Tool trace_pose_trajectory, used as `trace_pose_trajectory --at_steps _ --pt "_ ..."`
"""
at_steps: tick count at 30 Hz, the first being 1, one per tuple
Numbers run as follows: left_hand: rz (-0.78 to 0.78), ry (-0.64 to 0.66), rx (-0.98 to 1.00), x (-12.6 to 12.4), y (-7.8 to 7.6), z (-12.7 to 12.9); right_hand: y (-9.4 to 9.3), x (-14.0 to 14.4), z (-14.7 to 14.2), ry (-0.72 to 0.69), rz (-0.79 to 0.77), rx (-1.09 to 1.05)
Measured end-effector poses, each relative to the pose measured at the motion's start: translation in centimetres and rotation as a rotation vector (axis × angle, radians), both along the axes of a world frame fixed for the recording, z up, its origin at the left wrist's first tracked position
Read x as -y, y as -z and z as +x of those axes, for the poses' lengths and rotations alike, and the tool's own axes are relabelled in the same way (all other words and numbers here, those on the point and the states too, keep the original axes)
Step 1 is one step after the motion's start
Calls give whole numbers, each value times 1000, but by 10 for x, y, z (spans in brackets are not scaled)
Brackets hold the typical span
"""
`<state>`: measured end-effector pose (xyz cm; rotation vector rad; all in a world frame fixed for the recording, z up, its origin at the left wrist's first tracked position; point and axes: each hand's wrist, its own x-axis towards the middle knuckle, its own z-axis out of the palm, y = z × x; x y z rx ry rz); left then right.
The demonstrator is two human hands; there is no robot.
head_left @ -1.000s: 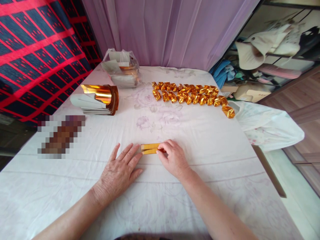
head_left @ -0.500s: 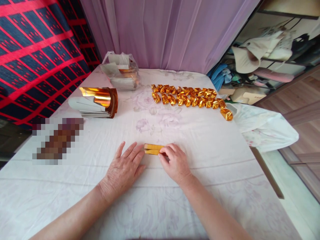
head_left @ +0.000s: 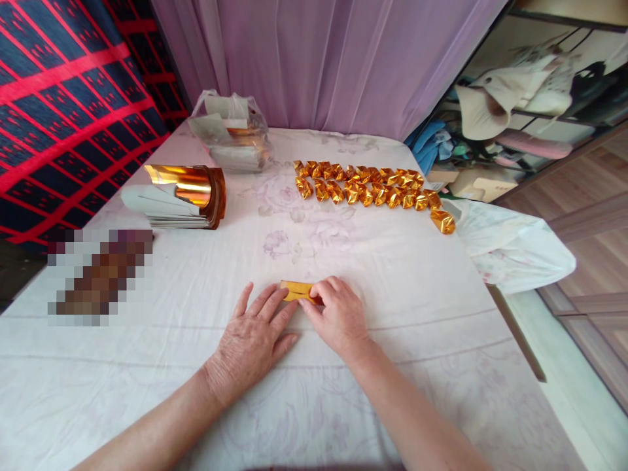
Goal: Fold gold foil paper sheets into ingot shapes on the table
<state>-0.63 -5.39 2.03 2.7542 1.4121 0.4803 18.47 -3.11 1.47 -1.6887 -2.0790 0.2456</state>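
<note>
Far ahead of me lie rows of folded gold pieces point(head_left: 373, 190); far left, a stack of gold foil sheets point(head_left: 179, 199); beyond it, a plastic bag point(head_left: 230, 131); a white floral cloth point(head_left: 392, 275) covers the table.

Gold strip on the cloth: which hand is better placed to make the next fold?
Right, probably. The right hand pinches the gold strip at its right end, fingertips on it. The left hand lies flat, fingertips only at the strip's left end, suited to steadying.
</note>
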Motion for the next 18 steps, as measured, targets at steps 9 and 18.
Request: trace_pose_trajectory --at_steps 9,18 --pt "-18 -7 -29 1 -3 -1 -10 -7 16 -43 -195 -103" --pt "-5 22 -24 -1 -3 -3 -26 -11 35 50 -367 -18"
